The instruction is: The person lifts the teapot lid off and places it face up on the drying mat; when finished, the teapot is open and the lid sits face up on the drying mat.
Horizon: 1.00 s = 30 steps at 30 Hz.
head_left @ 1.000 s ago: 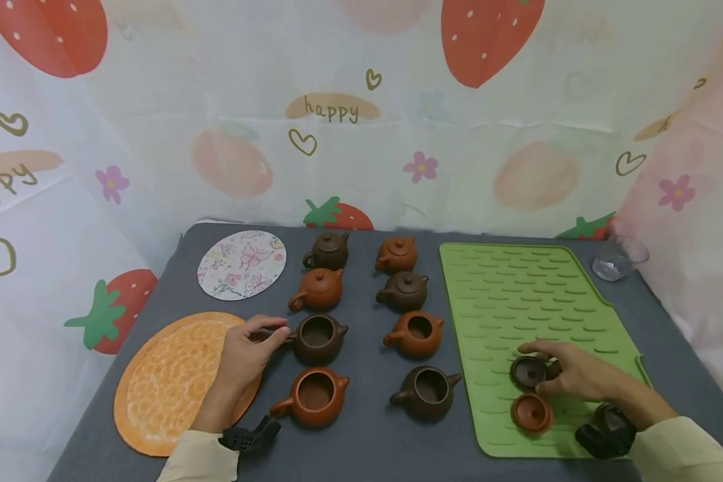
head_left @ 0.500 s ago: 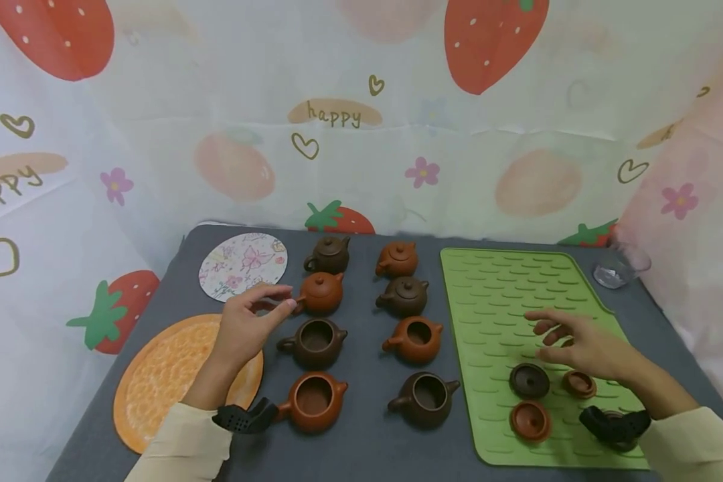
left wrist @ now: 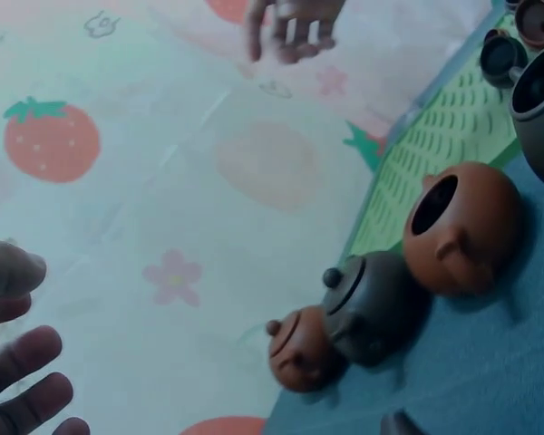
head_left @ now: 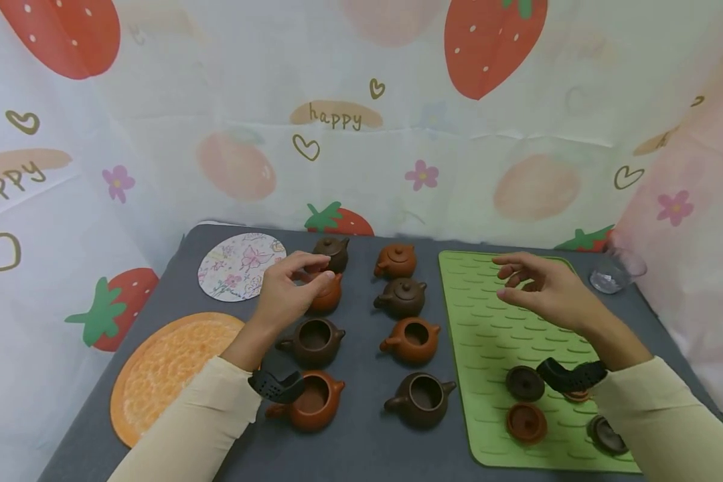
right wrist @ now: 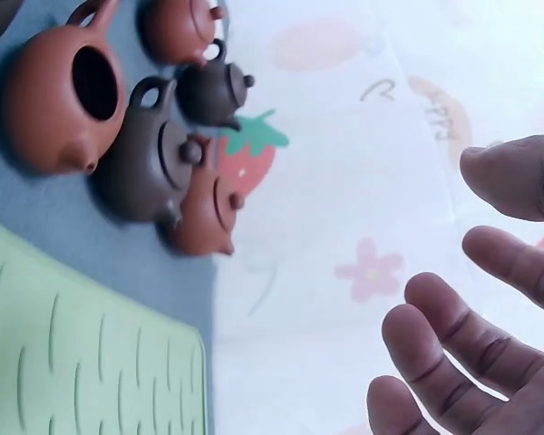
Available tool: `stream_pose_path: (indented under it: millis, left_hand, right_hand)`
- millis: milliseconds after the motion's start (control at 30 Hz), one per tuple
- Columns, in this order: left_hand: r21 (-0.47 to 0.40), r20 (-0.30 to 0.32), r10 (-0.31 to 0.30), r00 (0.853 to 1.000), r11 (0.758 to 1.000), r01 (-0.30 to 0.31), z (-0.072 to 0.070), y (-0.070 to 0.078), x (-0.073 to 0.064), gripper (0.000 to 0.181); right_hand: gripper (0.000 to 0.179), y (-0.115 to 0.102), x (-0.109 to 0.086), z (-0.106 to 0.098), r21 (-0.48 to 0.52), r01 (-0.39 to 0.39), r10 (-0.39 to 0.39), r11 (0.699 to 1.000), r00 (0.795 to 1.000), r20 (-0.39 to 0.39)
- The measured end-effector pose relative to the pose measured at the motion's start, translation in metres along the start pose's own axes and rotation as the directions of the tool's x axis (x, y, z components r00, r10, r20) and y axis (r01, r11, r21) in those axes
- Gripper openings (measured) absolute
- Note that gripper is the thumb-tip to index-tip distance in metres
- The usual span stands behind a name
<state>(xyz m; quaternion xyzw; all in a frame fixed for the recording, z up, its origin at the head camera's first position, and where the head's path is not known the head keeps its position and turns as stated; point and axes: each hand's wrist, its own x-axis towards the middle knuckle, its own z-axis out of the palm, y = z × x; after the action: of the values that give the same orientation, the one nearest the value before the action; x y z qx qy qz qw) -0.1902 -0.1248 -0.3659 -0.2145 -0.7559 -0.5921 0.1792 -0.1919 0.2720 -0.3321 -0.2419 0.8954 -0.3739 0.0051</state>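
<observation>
My left hand [head_left: 292, 288] is raised over the left row of teapots, fingers loosely bent, with nothing in its grasp. It partly covers a lidded orange teapot [head_left: 330, 298]; a lidded dark brown teapot [head_left: 333, 249] stands just behind. Nearer are a lidless dark brown teapot [head_left: 313, 343] and a lidless orange teapot [head_left: 315, 404]. Above the green mat [head_left: 476, 321] hovers my right hand [head_left: 548, 291], holding nothing, its fingers [right wrist: 417, 335] apart. Lids lie on the mat's near part: a dark lid [head_left: 525, 384], a reddish lid [head_left: 527, 423], another dark lid [head_left: 606, 435], and an orange one mostly behind the wrist camera.
The right row has a lidded orange teapot [head_left: 396, 261], a lidded dark teapot [head_left: 402, 297], a lidless orange teapot [head_left: 412, 341] and a lidless dark teapot [head_left: 423, 399]. A clear glass pitcher [head_left: 614, 271], an orange round mat [head_left: 169, 375] and a floral disc [head_left: 241, 268] lie around.
My left hand has left the lidless dark teapot's handle and risen away. The right hand has let go of a lid on the mat and moved up and farther back.
</observation>
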Motion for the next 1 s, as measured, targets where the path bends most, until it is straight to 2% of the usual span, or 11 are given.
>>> stream_pose_path:
  millis: [233,400,567,733,867,1000]
  left_hand:
    - [-0.025,0.005,-0.024,1.0,0.999,0.024,0.024,-0.038,0.017,0.025]
    - [-0.003,0.016,-0.072,0.997,0.997,0.072,0.036,-0.048,0.026,0.025]
    - [0.022,0.051,-0.154,0.987,0.988,0.153,0.049,-0.057,0.031,0.027]
    - [0.032,0.123,-0.246,0.962,0.969,0.244,0.064,-0.069,0.032,0.027]
    - [0.036,0.167,-0.33,0.929,0.944,0.329,0.073,-0.076,0.031,0.027]
    - [0.066,0.196,-0.393,0.898,0.919,0.388,0.081,-0.084,0.031,0.027]
  right_hand:
    - [0.045,-0.002,0.025,0.016,0.084,-0.025,0.024,0.996,1.0,0.012]
    - [0.046,0.003,0.04,0.025,0.124,-0.059,0.054,0.991,0.998,0.037]
    - [0.047,0.01,0.056,0.038,0.159,-0.067,0.056,0.985,0.996,0.073]
    - [0.047,0.017,0.07,0.056,0.176,-0.091,0.071,0.98,0.991,0.115]
    - [0.046,0.021,0.079,0.072,0.173,-0.129,0.106,0.976,0.985,0.139]
    - [0.045,0.025,0.086,0.086,0.176,-0.153,0.125,0.972,0.979,0.16]
